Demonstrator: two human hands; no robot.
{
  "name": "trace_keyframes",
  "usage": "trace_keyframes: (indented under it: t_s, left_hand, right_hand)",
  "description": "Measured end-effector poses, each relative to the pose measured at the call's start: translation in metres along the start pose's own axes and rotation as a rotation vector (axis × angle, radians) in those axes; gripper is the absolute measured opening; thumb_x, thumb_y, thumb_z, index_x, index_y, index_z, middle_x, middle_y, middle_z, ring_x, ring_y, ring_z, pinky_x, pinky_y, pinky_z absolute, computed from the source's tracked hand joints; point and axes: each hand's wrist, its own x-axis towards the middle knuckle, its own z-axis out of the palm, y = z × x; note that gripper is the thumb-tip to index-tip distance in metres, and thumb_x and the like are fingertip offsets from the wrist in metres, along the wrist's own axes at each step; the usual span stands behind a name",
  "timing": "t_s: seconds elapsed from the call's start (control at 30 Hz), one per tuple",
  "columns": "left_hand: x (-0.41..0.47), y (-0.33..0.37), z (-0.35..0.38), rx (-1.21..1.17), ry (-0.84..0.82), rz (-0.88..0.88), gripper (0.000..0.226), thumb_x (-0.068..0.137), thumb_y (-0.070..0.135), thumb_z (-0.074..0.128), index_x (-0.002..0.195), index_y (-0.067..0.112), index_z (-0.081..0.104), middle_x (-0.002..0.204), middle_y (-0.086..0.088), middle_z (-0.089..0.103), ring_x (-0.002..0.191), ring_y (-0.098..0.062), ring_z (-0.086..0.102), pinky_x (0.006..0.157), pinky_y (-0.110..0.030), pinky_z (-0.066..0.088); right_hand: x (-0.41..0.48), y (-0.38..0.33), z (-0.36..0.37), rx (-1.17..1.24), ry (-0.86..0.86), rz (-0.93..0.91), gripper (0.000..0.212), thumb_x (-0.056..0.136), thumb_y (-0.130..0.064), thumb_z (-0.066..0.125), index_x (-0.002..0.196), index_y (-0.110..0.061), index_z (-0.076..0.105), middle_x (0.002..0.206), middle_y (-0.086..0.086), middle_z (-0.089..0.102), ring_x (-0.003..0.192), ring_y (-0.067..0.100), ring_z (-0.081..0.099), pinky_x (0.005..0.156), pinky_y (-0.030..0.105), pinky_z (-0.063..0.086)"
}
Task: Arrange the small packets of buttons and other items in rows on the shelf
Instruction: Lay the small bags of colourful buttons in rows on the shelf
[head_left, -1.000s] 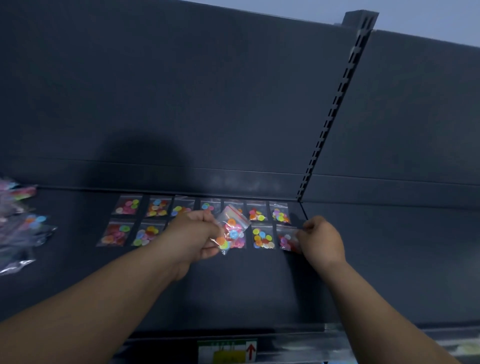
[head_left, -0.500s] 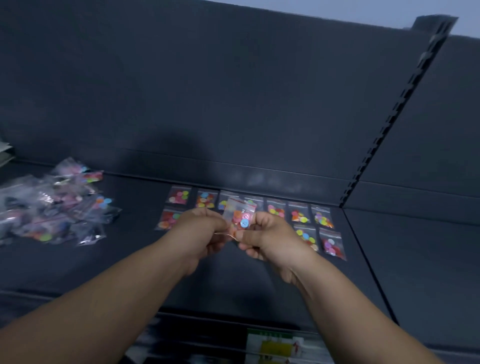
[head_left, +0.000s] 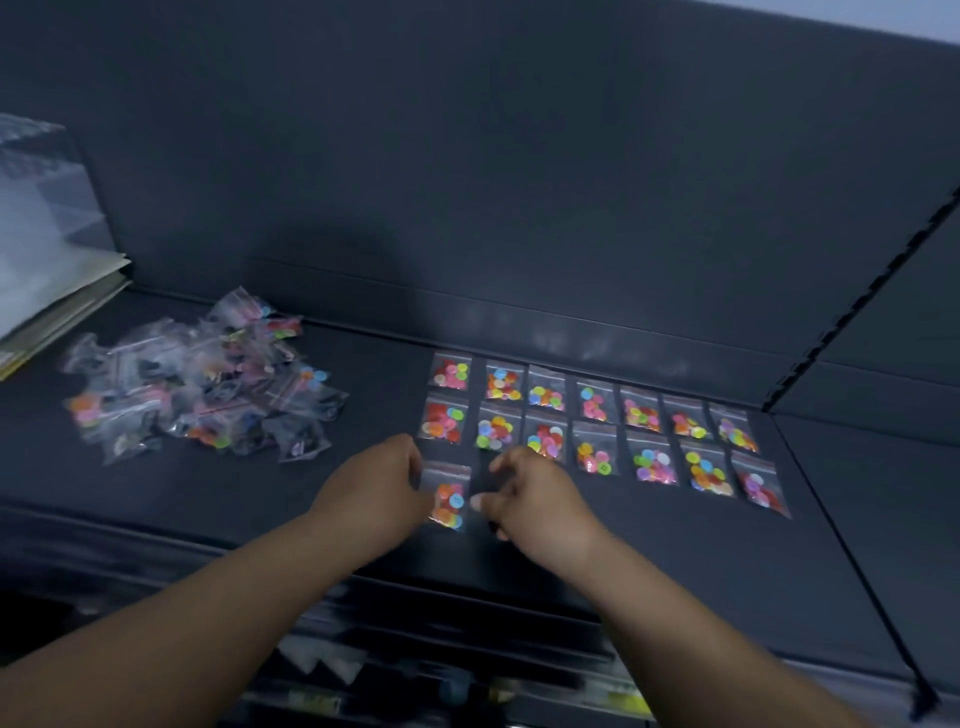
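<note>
Two hands (head_left: 374, 488) (head_left: 535, 501) (left pinching) flank one packet (head_left: 450, 503).

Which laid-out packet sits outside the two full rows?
The packet between the left hand and right hand, alone in front of the two rows, at their left end.

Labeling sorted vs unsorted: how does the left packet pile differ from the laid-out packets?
The pile is a jumbled, overlapping heap; the laid-out packets lie flat, side by side. The pile has no order; the laid-out packets form two rows of seven. Both are clear bags of coloured buttons on the dark shelf.
</note>
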Motion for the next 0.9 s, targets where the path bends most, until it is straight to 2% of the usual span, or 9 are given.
trace_keyframes:
  t_s: [0.07, 0.13, 0.2, 0.27, 0.43, 0.63, 0.8, 0.9]
  left_hand:
    - [-0.001, -0.008, 0.0, 0.071, 0.046, 0.11, 0.016, 0.083, 0.029, 0.064, 0.088, 0.023, 0.05, 0.086, 0.007, 0.058, 0.079, -0.012, 0.055, 0.067, -0.03, 0.045]
    - [0.001, -0.015, 0.002, 0.11, 0.084, 0.266, 0.008, 0.085, 0.024, 0.06, 0.087, 0.025, 0.052, 0.09, 0.01, 0.054, 0.086, -0.011, 0.05, 0.072, -0.028, 0.044]
    - [0.005, -0.022, 0.004, 0.168, 0.044, 0.424, 0.008, 0.085, 0.021, 0.055, 0.084, 0.029, 0.055, 0.092, 0.014, 0.056, 0.09, -0.011, 0.047, 0.081, -0.031, 0.045]
    - [0.007, -0.028, 0.006, 0.223, -0.024, 0.489, 0.012, 0.085, 0.024, 0.051, 0.089, 0.031, 0.059, 0.095, 0.015, 0.06, 0.093, -0.011, 0.048, 0.085, -0.035, 0.046]
    - [0.012, -0.037, 0.005, 0.264, 0.01, 0.501, 0.03, 0.086, 0.023, 0.053, 0.113, 0.031, 0.064, 0.116, 0.013, 0.064, 0.107, -0.015, 0.052, 0.093, -0.034, 0.043]
    - [0.019, -0.039, 0.001, 0.279, 0.039, 0.439, 0.034, 0.087, 0.017, 0.055, 0.119, 0.026, 0.063, 0.12, 0.008, 0.064, 0.111, -0.02, 0.052, 0.094, -0.037, 0.044]
    - [0.015, -0.037, -0.004, 0.272, 0.099, 0.402, 0.03, 0.088, 0.018, 0.053, 0.117, 0.02, 0.062, 0.117, 0.002, 0.063, 0.112, -0.019, 0.053, 0.093, -0.032, 0.043]
    - [0.012, -0.039, -0.019, 0.277, 0.187, 0.352, 0.034, 0.091, 0.019, 0.052, 0.124, 0.019, 0.058, 0.125, 0.001, 0.059, 0.118, -0.017, 0.05, 0.099, -0.029, 0.039]
  right_hand:
    - [-0.003, 0.004, 0.0, -0.235, 0.127, -0.14, 0.019, 0.088, -0.027, 0.062, 0.105, -0.021, 0.053, 0.084, -0.002, 0.061, 0.077, 0.016, 0.059, 0.066, 0.026, 0.045]
    - [-0.006, 0.006, 0.002, -0.324, 0.203, -0.322, 0.013, 0.09, -0.025, 0.059, 0.102, -0.018, 0.06, 0.093, -0.005, 0.056, 0.086, 0.013, 0.053, 0.072, 0.023, 0.041]
    - [-0.005, 0.008, 0.008, -0.352, 0.159, -0.456, 0.014, 0.09, -0.024, 0.059, 0.1, -0.018, 0.066, 0.098, -0.005, 0.057, 0.095, 0.013, 0.049, 0.078, 0.021, 0.04]
    - [-0.001, 0.01, 0.016, -0.383, 0.086, -0.506, 0.016, 0.089, -0.026, 0.06, 0.101, -0.019, 0.068, 0.102, -0.004, 0.06, 0.1, 0.014, 0.047, 0.081, 0.02, 0.038]
    - [0.018, 0.007, 0.022, -0.423, 0.082, -0.53, 0.019, 0.09, -0.023, 0.059, 0.106, -0.017, 0.068, 0.106, -0.001, 0.06, 0.105, 0.016, 0.046, 0.085, 0.02, 0.036]
    - [0.031, -0.001, 0.022, -0.484, 0.035, -0.572, 0.022, 0.092, -0.026, 0.055, 0.11, -0.017, 0.065, 0.11, 0.0, 0.058, 0.107, 0.017, 0.046, 0.087, 0.024, 0.041]
    - [0.035, -0.007, 0.02, -0.462, 0.088, -0.65, 0.019, 0.091, -0.028, 0.056, 0.101, -0.016, 0.065, 0.099, 0.0, 0.057, 0.097, 0.017, 0.051, 0.08, 0.028, 0.044]
    - [0.041, -0.022, 0.018, -0.45, 0.098, -0.735, 0.018, 0.089, -0.023, 0.059, 0.103, -0.015, 0.066, 0.103, 0.001, 0.061, 0.1, 0.019, 0.055, 0.084, 0.025, 0.043]
